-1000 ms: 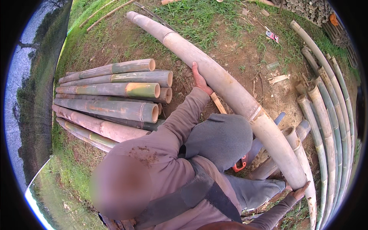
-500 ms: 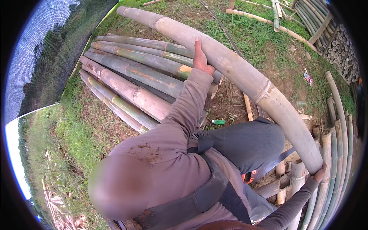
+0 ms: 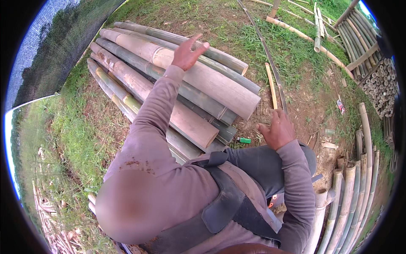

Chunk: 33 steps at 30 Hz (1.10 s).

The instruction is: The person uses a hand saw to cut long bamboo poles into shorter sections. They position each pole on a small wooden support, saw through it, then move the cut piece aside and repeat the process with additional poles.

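Note:
A thick pale bamboo pole (image 3: 220, 86) lies on top of a pile of bamboo poles (image 3: 122, 80) to the left. Over that pole I see my left hand (image 3: 189, 55), open with fingers and thumb apart; whether its palm touches the bamboo I cannot tell. My right hand (image 3: 278, 130) hangs open above my bent knee, a little to the right of the pole's cut end, and nothing is in it. On the ground below the pole's end lies a small green lighter (image 3: 244, 140).
A long dark strip (image 3: 264, 48) and a short split bamboo piece (image 3: 271, 86) lie ahead on the dirt. Upright bamboo poles (image 3: 349, 194) stand at my right. Stacked bamboo (image 3: 378, 80) is at the far right, and a mesh screen (image 3: 59, 42) hangs at the upper left.
The pale bamboo pole has moved left and down from my two hands onto the pile. Both hands have let go; my right hand has come inward from the lower right.

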Each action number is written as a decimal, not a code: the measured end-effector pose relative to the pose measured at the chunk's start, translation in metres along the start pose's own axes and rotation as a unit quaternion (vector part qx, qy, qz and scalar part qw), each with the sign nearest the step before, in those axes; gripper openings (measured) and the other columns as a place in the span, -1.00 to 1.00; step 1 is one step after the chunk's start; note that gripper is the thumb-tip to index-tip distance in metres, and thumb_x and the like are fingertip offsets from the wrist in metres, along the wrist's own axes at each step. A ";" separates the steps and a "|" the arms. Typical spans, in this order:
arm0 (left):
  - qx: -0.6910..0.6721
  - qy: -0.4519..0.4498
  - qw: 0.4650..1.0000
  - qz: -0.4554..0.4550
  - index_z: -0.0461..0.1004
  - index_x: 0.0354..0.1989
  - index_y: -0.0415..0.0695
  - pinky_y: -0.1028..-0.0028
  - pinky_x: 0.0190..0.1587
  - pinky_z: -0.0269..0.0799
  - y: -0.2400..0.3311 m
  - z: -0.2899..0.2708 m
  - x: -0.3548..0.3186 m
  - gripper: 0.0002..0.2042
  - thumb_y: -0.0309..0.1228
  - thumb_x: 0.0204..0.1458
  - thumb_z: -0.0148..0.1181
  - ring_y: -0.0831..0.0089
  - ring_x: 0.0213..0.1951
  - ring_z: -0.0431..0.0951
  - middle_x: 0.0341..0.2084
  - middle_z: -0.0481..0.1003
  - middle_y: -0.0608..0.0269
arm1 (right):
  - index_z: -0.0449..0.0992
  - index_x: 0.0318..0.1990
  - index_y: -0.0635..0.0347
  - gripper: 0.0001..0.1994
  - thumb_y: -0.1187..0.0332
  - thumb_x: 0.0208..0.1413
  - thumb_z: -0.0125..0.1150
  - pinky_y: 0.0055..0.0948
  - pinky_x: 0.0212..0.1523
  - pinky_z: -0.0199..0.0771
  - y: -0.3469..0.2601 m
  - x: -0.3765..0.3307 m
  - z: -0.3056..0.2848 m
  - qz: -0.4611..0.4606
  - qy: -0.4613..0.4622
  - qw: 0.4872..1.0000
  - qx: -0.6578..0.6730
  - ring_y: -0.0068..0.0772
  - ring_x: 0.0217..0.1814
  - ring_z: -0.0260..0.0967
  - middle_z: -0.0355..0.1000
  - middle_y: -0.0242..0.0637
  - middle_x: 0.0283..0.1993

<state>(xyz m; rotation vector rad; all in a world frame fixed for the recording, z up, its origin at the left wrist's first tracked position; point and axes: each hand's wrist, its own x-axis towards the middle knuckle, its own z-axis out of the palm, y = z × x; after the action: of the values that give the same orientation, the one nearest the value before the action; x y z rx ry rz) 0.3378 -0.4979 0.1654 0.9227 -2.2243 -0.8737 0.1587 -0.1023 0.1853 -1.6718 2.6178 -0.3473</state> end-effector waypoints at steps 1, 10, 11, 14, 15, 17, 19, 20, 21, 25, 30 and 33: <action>0.170 -0.072 0.982 -0.026 0.46 0.43 0.21 -0.15 0.55 -0.06 -0.013 0.033 -0.010 -0.18 0.49 0.14 0.02 0.06 0.51 0.25 0.43 0.39 0.01 | 0.57 0.14 0.26 -0.50 0.09 0.18 0.44 -0.04 0.26 0.36 -0.008 0.002 -0.002 -0.038 0.039 0.998 0.015 -0.08 0.20 0.45 0.52 -0.07 0.14; 0.358 0.000 0.934 -0.018 0.70 0.08 0.14 -0.06 0.53 -0.15 -0.081 0.058 -0.017 -0.37 0.36 0.19 0.05 0.30 0.38 0.36 0.22 0.57 0.32 | 0.55 0.19 0.33 -0.66 0.38 0.34 0.31 -0.11 0.27 0.41 0.073 -0.160 -0.079 0.114 0.299 0.947 0.005 -0.01 0.26 0.45 0.51 -0.05 0.21; 0.356 0.007 0.934 -0.013 0.70 0.07 0.14 -0.05 0.53 -0.15 -0.081 0.061 -0.015 -0.38 0.35 0.19 0.04 0.30 0.39 0.35 0.21 0.57 0.32 | 0.54 0.21 0.37 -0.66 0.35 0.40 0.27 -0.18 0.29 0.42 0.093 -0.198 -0.072 0.225 0.305 0.924 0.057 -0.10 0.27 0.46 0.51 -0.04 0.21; 0.363 -0.009 0.932 0.003 0.69 0.07 0.21 -0.07 0.53 -0.16 -0.059 0.083 -0.003 -0.42 0.35 0.20 0.03 0.27 0.39 0.35 0.22 0.57 0.28 | 0.54 0.20 0.47 -0.61 0.28 0.44 0.21 -0.24 0.26 0.47 0.163 -0.339 -0.021 0.434 0.352 0.811 0.176 -0.23 0.24 0.49 0.56 -0.05 0.17; 0.359 -0.007 0.933 0.024 0.71 0.04 0.19 -0.08 0.50 -0.08 -0.064 0.087 -0.001 -0.43 0.33 0.22 0.02 0.23 0.35 0.41 0.19 0.59 0.25 | 0.58 0.15 0.46 -0.62 0.25 0.45 0.18 -0.23 0.25 0.47 0.174 -0.379 -0.003 0.467 0.339 0.802 0.154 -0.22 0.19 0.52 0.60 -0.05 0.09; 0.385 -0.034 0.922 0.027 0.70 0.08 0.17 -0.07 0.38 0.13 -0.106 0.070 0.012 -0.43 0.29 0.27 -0.03 0.18 0.29 0.51 0.11 0.65 0.19 | 0.63 0.06 0.44 -0.62 0.21 0.40 0.23 -0.28 0.16 0.51 0.174 -0.413 0.038 0.533 0.316 0.766 0.172 -0.24 0.08 0.58 0.66 -0.02 0.00; 0.410 -0.083 0.908 -0.003 0.64 0.21 0.16 -0.01 0.36 0.24 -0.160 0.021 0.054 -0.43 0.22 0.27 -0.01 0.08 0.25 0.55 0.19 0.61 0.13 | 0.67 0.00 0.38 -0.62 0.17 0.32 0.29 -0.28 0.08 0.54 0.175 -0.421 0.088 0.560 0.304 0.741 0.211 -0.19 -0.03 0.64 0.69 0.03 -0.12; 0.337 -0.059 0.938 -0.054 0.62 0.22 0.00 0.03 0.32 0.33 -0.121 0.080 0.048 -0.47 0.08 0.26 0.13 0.06 0.24 0.57 0.14 0.64 0.05 | 0.66 0.00 0.41 -0.65 0.23 0.34 0.32 -0.41 -0.03 0.54 0.167 -0.451 0.101 0.593 0.276 0.729 0.203 -0.48 -0.12 0.54 0.67 -0.24 -0.16; 0.278 0.052 0.957 0.067 0.64 0.12 -0.18 0.07 0.22 0.43 -0.112 0.088 0.054 -0.55 -0.08 0.22 0.27 0.08 0.14 0.61 0.01 0.67 -0.04 | 0.67 -0.01 0.39 -0.65 0.22 0.30 0.34 -0.41 -0.04 0.55 0.159 -0.448 0.117 0.606 0.276 0.710 0.230 -0.47 -0.15 0.55 0.68 -0.19 -0.18; -0.025 -0.097 0.981 0.166 0.66 -0.09 -0.27 0.34 0.00 0.52 0.081 0.238 0.003 -0.70 -0.23 0.28 0.30 0.40 -0.16 0.63 -0.21 0.67 0.17 | 0.70 -0.05 0.28 -0.66 0.17 0.24 0.35 -0.12 0.09 0.59 0.118 -0.437 0.113 0.643 0.160 0.701 0.264 0.10 0.02 0.64 0.66 0.13 -0.08; -0.129 -0.551 0.800 0.199 0.57 0.13 -0.24 0.36 0.12 0.52 0.288 0.416 -0.104 -0.60 -0.21 0.26 0.37 0.40 0.02 0.61 -0.02 0.62 0.18 | 0.66 -0.01 0.28 -0.62 0.13 0.23 0.35 -0.05 0.12 0.57 0.115 -0.452 0.122 0.658 0.188 0.680 0.262 0.17 0.05 0.60 0.64 0.11 -0.06; -0.088 -0.692 0.689 0.195 0.38 0.37 -0.13 0.19 0.21 0.49 0.357 0.500 -0.171 -0.36 -0.06 0.21 0.41 0.27 0.17 0.55 0.17 0.53 0.10 | 0.65 -0.01 0.25 -0.61 0.10 0.24 0.32 0.01 0.12 0.55 0.116 -0.458 0.128 0.668 0.212 0.653 0.287 0.23 0.06 0.58 0.63 0.13 -0.04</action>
<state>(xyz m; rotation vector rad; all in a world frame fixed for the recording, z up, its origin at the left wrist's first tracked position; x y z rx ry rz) -0.0494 0.0015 0.0757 -0.6820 -3.1414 -1.8700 0.2677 0.3335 -0.0100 0.7159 2.6518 -1.2777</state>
